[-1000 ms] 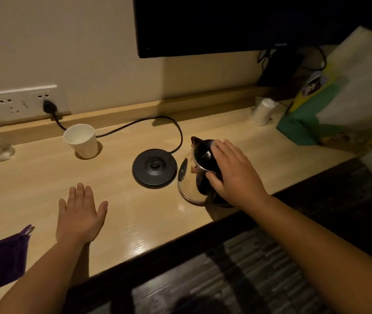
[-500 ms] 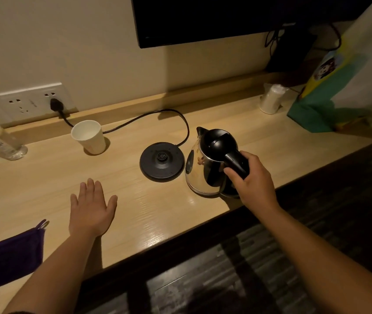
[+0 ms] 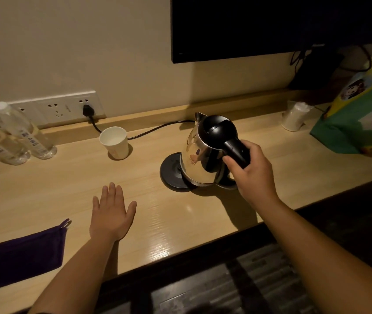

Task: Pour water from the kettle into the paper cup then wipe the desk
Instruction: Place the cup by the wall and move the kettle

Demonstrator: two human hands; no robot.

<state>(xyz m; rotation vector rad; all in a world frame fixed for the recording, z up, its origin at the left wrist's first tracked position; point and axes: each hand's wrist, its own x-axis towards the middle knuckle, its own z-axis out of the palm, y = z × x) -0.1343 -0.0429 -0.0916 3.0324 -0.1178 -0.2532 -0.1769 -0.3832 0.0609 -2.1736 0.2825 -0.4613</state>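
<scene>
Nearest: dark patterned floor below desk edge, detail lost in low light. Both forearms enter from bottom; elbows cut off by frame.

Wooden desk, front strip glossy w/ glare. Purple folded cloth lies flat at near-left, small loop at its far corner, well apart from everything else.

L hand: open, palm down, fingers together, flat on desk just right of cloth; holds nothing.

R hand: closed round black handle of electric kettle. Fingertips hidden under handle. Kettle steel-bodied, black lid, spout pointing far-left; tilted slightly. Kettle overlaps right part of black round base; can't tell if it touches base or is clear of it. Base centre contact mostly hidden by kettle body.

Mid: white paper cup upright, left of kettle, near back ledge; inside looks pale, contents not readable. Black power cord runs behind cup from plug to behind kettle, far end hidden.

Far left: two clear plastic bottles, blurred, labels illegible; a third shape partly cut off at frame edge. White wall socket strip, one plug in.

Far right: wrapped white cup stack, then green/yellow bag, cut off at right. Dark TV screen on wall, top cropped; cables below it indistinct.
</scene>
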